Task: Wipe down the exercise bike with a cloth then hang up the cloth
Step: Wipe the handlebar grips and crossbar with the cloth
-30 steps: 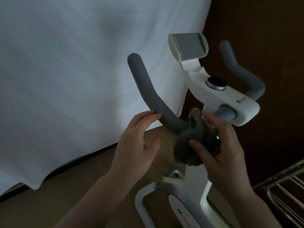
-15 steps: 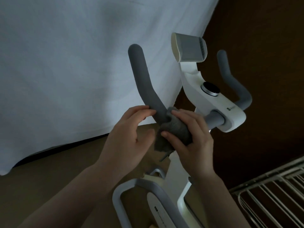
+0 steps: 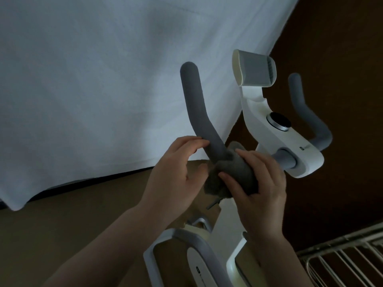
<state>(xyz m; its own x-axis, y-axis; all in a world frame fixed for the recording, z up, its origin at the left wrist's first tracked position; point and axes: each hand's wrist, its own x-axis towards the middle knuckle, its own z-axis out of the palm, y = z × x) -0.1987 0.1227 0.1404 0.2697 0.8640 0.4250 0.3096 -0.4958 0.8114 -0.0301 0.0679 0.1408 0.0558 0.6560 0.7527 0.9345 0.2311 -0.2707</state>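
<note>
Since the earlier frames the right hand (image 3: 259, 183) has carried the cloth (image 3: 234, 175) from the bar's root near the console out to the bend of the left handlebar (image 3: 199, 112). Of the exercise bike (image 3: 290, 150), this bar is nearest: its long axis runs from the hands toward 12 o'clock. The right hand grips the cloth, wrapped around the bend. The left hand (image 3: 174, 172), at 9 o'clock of the cloth, touches the bar with loosely curled fingertips, clamping nothing. I judge the next wipe goes upward along the bar.
</note>
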